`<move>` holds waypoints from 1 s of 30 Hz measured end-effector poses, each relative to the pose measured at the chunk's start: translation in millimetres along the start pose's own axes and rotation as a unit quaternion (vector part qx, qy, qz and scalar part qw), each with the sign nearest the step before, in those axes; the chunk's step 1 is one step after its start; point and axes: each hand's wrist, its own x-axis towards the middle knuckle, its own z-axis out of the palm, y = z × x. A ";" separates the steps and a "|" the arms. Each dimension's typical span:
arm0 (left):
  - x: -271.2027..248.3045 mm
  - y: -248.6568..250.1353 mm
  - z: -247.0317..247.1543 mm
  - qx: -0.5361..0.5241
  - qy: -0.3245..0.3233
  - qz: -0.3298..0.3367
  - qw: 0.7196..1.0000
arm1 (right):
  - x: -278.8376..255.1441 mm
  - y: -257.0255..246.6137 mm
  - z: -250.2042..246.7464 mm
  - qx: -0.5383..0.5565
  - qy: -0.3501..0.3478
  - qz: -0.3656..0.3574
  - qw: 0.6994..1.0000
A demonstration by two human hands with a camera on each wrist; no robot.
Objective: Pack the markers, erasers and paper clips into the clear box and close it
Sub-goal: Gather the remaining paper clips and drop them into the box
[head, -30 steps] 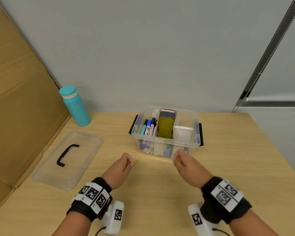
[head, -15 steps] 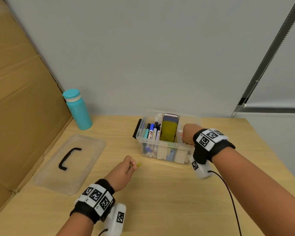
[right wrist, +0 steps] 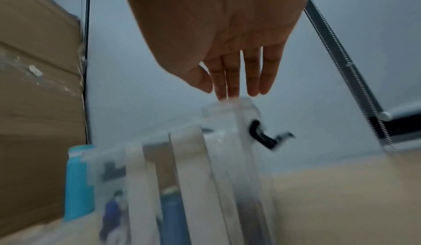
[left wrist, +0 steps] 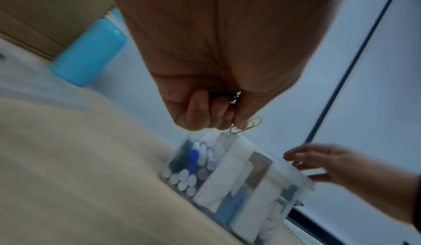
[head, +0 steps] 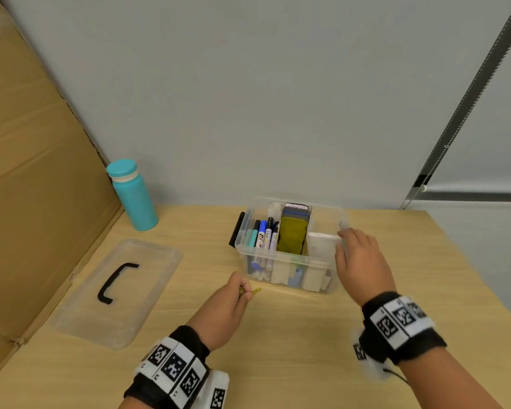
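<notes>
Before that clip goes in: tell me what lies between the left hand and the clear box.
Only bare tabletop: in the head view the left hand, pinching a yellow paper clip, sits just short of the clear box front wall.

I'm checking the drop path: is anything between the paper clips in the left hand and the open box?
Nothing visible blocks it. The left hand pinches the paper clips just in front of the clear box, whose top is open; the lid lies off to the left. The right hand hovers over the box's right end.
</notes>
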 end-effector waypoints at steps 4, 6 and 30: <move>27.1 52.8 0.5 0.058 -0.013 0.038 0.997 | -18.7 17.2 29.2 0.065 -0.043 0.025 0.997; 49.1 78.5 6.0 0.107 -0.024 0.045 0.993 | -18.6 17.6 36.7 0.102 -0.027 0.024 0.994; 133.6 122.0 27.1 0.204 -0.044 0.039 0.977 | -25.1 17.0 40.1 0.159 -0.016 0.013 0.987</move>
